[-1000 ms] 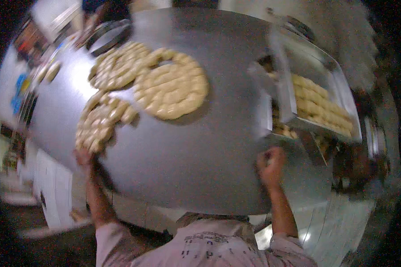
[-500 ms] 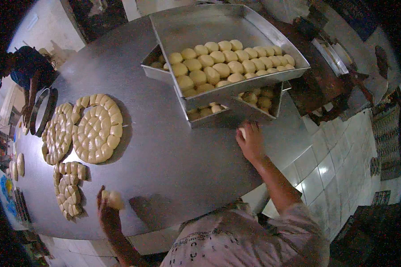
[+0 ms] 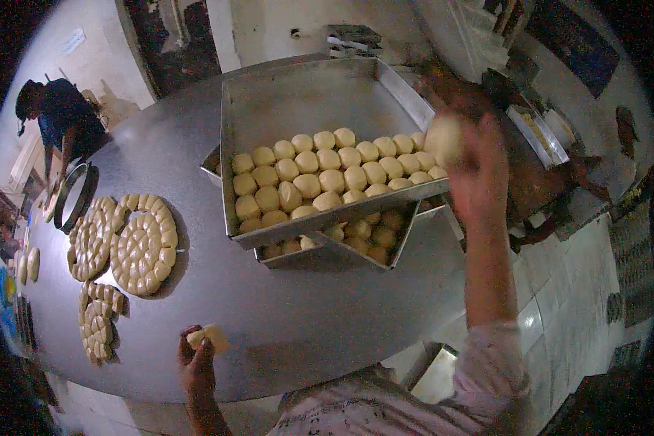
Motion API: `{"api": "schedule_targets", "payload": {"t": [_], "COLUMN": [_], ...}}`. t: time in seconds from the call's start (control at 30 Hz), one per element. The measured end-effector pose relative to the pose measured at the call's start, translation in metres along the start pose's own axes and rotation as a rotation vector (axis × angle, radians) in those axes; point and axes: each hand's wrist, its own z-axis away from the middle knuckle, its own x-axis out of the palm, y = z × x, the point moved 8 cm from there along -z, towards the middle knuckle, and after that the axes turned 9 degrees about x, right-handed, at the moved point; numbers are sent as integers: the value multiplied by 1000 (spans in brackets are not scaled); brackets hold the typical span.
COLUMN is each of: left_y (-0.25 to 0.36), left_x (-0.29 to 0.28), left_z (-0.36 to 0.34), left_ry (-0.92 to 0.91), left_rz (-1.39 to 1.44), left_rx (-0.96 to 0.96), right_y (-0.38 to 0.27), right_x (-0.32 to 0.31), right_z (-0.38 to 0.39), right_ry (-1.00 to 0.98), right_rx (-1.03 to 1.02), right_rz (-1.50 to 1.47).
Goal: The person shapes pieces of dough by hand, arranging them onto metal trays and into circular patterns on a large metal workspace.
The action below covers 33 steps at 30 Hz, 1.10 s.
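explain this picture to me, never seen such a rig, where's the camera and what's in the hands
There's no machine: these are a person's bare hands, seen by a wide fisheye camera worn on the head, so straight edges look bent. The left hand pinches a piece of dough over the metal table. The right hand holds a blurred dough ball near the metal tray, which carries rows of similar balls; more trays show beneath. At left lie round, flat dough clusters, and beyond them another person bends over the table.
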Motion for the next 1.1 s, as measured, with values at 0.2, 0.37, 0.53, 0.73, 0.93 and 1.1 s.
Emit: {"api": "schedule_targets", "payload": {"t": [0.2,0.37,0.53,0.73,0.93,1.1], "left_y": [23,22,8,0,-15,-24], "left_x": [97,67,138,6,4,-19], "left_z": [16,27,37,9,-3,-11], "left_ry": [-14,55,-371,-63,-159,-98], "left_rz": [73,125,39,-33,-79,-104], "left_rx": [120,157,156,64,-50,-69], "right_y": [95,37,120,156,162,174], "right_x": [-39,42,108,-25,-75,-57], "right_z": [-124,-16,170,248,167,212], "right_ry": [-157,7,-602,-254,379,-77], "right_rx": [16,10,209,281,146,214], "right_rz": [1546,671,567,1078,1739,1444]}}
